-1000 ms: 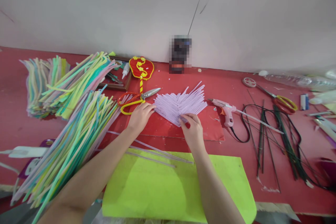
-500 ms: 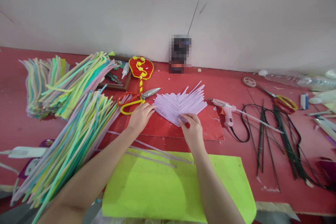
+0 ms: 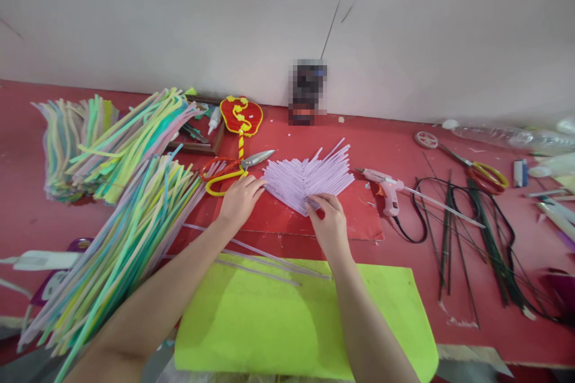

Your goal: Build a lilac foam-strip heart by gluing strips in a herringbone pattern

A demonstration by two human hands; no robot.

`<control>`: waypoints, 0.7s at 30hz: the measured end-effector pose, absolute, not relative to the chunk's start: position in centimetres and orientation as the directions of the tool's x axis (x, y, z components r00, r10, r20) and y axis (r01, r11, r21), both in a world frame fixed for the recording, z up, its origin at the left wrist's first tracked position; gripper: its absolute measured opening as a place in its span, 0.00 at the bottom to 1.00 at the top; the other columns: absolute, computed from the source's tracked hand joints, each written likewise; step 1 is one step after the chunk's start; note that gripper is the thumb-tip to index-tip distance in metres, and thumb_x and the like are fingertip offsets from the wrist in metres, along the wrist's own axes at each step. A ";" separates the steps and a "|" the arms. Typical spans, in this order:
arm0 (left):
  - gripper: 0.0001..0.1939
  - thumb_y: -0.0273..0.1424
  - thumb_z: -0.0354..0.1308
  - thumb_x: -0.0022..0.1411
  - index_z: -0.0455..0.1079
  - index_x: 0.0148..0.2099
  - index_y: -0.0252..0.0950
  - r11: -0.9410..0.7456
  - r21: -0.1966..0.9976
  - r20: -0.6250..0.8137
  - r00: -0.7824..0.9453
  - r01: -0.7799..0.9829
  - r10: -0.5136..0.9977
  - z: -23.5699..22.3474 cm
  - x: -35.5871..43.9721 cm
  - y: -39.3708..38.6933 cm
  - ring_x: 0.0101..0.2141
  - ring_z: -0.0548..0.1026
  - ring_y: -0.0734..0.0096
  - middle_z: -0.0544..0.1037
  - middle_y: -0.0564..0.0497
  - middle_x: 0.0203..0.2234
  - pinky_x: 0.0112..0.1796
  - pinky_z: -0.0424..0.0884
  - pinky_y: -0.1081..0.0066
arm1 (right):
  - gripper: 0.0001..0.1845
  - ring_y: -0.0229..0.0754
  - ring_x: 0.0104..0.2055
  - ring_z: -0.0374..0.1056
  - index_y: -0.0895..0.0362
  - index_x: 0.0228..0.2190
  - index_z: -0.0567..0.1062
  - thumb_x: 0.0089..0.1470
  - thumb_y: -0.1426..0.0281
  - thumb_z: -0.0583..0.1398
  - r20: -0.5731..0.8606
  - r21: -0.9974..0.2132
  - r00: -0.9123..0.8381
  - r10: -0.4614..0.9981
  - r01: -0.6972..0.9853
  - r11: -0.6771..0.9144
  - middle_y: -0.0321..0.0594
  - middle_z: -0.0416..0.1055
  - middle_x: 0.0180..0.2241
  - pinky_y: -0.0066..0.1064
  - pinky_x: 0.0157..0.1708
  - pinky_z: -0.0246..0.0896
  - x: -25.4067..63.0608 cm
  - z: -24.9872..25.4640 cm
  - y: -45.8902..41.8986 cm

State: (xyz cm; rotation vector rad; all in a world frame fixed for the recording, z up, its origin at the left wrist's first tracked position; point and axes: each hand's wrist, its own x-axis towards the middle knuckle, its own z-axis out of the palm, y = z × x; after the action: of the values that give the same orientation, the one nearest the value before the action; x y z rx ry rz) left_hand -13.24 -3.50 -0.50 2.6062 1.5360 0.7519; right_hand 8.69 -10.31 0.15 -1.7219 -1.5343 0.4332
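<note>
Touching lilac chenille-stem chevron [image 3: 305, 182] on red sheet [image 3: 359, 218] | my left hand [image 3: 240, 202]: at left edge; my right hand [image 3: 330, 218]: at lower tip; fingers narrow, grip I cannot tell | rows laid; upper-right ends seemingly untrimmed | loose lilac stems [image 3: 314, 273] unincorporated

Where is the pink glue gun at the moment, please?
In the head view, the pink glue gun lies on the red table, right of the lilac strips and left of the dark green wires.
</note>
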 end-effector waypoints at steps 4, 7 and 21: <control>0.08 0.25 0.54 0.63 0.70 0.44 0.37 -0.455 0.246 0.356 0.357 0.856 0.864 -0.1 -12.7 -4.0 0.36 0.73 0.64 0.75 0.49 0.34 0.38 0.69 0.67 | 0.13 0.46 0.43 0.66 0.55 0.38 0.78 0.55 0.65 0.57 0.236 -0.726 0.211 0.949 0.687 0.028 0.46 0.69 0.40 0.41 0.47 0.63 8.8 -0.1 -10.3; 0.09 0.24 0.54 0.62 0.70 0.45 0.36 -0.435 0.283 0.359 0.326 0.855 0.875 -0.1 -12.4 -4.2 0.38 0.73 0.63 0.75 0.48 0.35 0.40 0.69 0.66 | 0.13 0.46 0.43 0.66 0.54 0.38 0.78 0.55 0.64 0.56 0.243 -0.727 0.210 0.947 0.686 0.034 0.45 0.70 0.40 0.42 0.46 0.63 8.8 -0.1 -10.3; 0.10 0.24 0.55 0.61 0.70 0.45 0.38 -0.500 0.380 0.396 0.352 0.778 0.848 -0.7 -13.3 -3.5 0.39 0.73 0.65 0.74 0.50 0.35 0.42 0.70 0.66 | 0.12 0.46 0.44 0.65 0.54 0.38 0.77 0.55 0.65 0.56 0.232 -0.728 0.196 0.953 0.684 0.036 0.45 0.69 0.41 0.42 0.47 0.62 8.8 0.2 -10.4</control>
State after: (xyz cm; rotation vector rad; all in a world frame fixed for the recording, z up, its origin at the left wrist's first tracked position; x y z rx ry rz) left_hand -13.31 -3.45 -0.66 2.4772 1.4981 0.8449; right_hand 8.76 -10.40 0.15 -1.7129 -1.5536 0.4465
